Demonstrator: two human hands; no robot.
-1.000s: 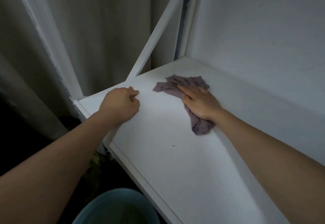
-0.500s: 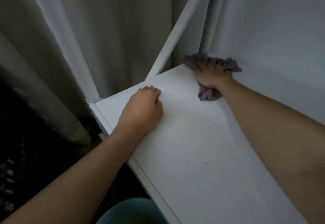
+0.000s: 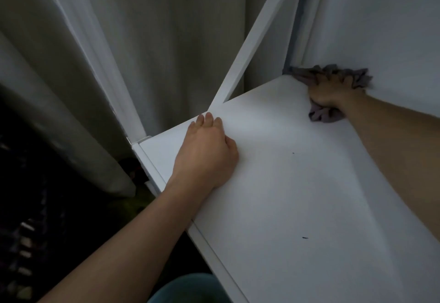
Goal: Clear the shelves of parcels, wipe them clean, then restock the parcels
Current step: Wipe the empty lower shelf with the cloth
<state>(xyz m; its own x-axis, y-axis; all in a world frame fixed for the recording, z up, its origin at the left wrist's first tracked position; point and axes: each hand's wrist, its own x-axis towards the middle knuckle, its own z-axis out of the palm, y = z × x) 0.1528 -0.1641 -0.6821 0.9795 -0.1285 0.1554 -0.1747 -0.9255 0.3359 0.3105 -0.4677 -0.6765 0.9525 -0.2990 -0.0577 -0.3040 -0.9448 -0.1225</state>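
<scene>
At the shelf (image 3: 297, 195) corner, right hand (image 3: 331, 93) fingers clutch the cloth (image 3: 321, 114); left hand (image 3: 204, 155) rests relaxed.

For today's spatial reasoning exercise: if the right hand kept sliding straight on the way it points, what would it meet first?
Most likely the white wall at the shelf's back corner; the right hand and its cloth look almost against it already.

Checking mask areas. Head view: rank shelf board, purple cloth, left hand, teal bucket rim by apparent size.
1. Shelf board, by far the largest.
2. Left hand.
3 and 4 unsure: purple cloth is mostly hidden under the right hand, and the teal bucket rim is cut off by the frame edge.
</scene>
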